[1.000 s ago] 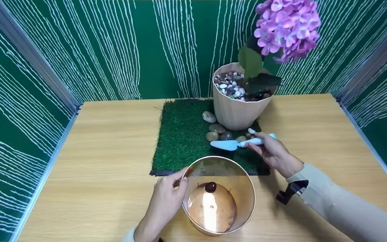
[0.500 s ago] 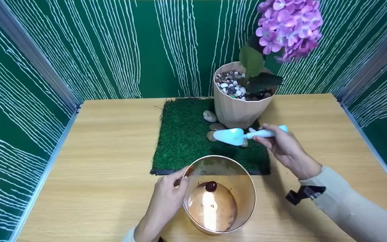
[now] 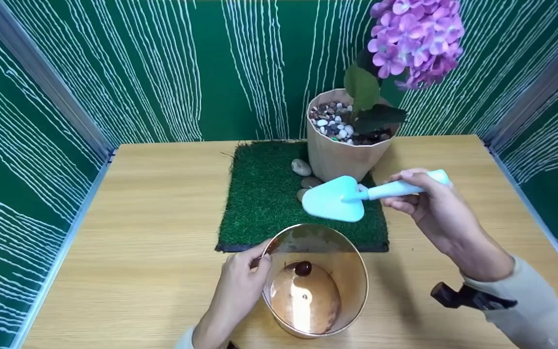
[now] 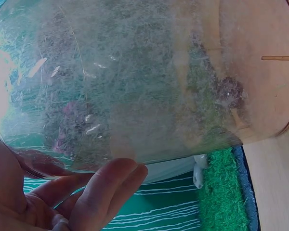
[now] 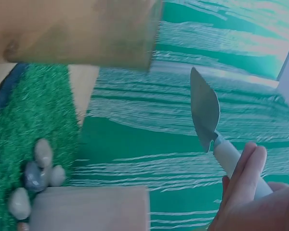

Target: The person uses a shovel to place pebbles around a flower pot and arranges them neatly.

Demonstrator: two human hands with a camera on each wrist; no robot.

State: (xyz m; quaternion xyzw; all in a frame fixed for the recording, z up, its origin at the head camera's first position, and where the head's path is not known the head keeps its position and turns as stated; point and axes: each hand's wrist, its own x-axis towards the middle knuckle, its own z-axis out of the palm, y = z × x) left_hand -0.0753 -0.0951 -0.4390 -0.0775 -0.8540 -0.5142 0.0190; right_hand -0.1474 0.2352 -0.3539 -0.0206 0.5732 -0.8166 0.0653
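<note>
My left hand grips the rim of a clear amber bucket on the left side, thumb inside the wall. On the bucket's floor lies one dark red round object. My right hand holds a light blue trowel by its handle, the blade pointing left above the grass mat. No load shows on the blade. In the left wrist view, the fingers lie against the scratched bucket wall. The right wrist view has the trowel raised, apart from the bucket.
A beige flowerpot with pebbles and a purple hydrangea stands at the back of the green mat. Several smooth stones lie beside it. Green walls with white streaks enclose the wooden table.
My right hand has lifted the trowel from beside the stones and drawn it right and nearer the camera, the blade turning. The left hand and bucket stay put.
</note>
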